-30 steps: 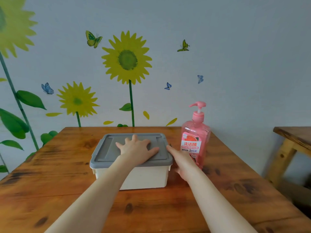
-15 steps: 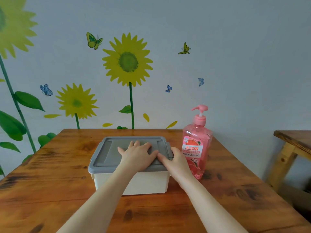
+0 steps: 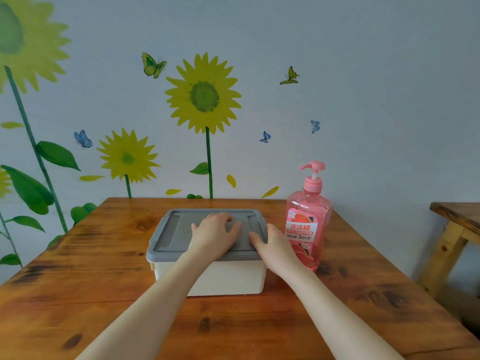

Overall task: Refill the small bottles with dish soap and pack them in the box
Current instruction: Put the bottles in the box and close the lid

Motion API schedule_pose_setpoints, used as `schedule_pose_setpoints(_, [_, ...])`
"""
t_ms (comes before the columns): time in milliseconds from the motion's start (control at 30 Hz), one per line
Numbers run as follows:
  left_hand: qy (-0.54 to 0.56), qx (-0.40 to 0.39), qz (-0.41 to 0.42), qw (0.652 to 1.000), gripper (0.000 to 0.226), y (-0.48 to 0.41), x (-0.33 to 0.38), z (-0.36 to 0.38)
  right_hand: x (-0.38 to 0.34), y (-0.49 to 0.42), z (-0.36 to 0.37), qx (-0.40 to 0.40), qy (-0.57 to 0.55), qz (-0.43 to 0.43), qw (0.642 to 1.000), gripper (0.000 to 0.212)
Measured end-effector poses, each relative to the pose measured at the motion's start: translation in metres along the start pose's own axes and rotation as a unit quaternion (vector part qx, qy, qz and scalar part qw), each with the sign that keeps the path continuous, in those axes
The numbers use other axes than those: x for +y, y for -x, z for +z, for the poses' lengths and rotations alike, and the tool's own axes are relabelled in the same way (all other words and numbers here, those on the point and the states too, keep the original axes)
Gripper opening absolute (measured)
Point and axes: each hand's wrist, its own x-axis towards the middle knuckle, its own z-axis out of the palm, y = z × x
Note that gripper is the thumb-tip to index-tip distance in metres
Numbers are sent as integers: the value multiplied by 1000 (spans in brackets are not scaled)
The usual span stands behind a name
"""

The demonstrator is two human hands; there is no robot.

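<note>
A cream plastic box with a grey lid sits shut in the middle of the wooden table. My left hand lies flat on the lid, fingers spread. At the lid's right edge rests my right hand, its fingers on the rim. Just right of the box stands a pink pump bottle of dish soap, upright, nearly full. No small bottles are in view; the box's inside is hidden.
The wooden table runs back to a wall painted with sunflowers and butterflies. A second wooden table's corner shows at the far right, with a floor gap between the two.
My right hand has moved from the table beside the box up onto the lid's right edge. The left hand stays flat on the lid. The view has tilted slightly.
</note>
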Motion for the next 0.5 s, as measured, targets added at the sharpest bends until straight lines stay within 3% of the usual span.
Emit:
schedule_pose_setpoints(67, [6,56,4,998,42,9,-12,-16,-2,3,-7,-21,80,-47,995,56])
schedule_pose_setpoints(133, [-80,74,28,994,49,20,-31,-32,-2,8,-14,-81,122,-91,985,72])
schedule_pose_setpoints(267, [-150,-19,56,987,71,45,-61,-50,2,14,-17,-153,188,-116,963,81])
schedule_pose_setpoints(500, [-233,-56,87,967,60,56,-74,-47,6,17,-6,-140,217,-126,958,72])
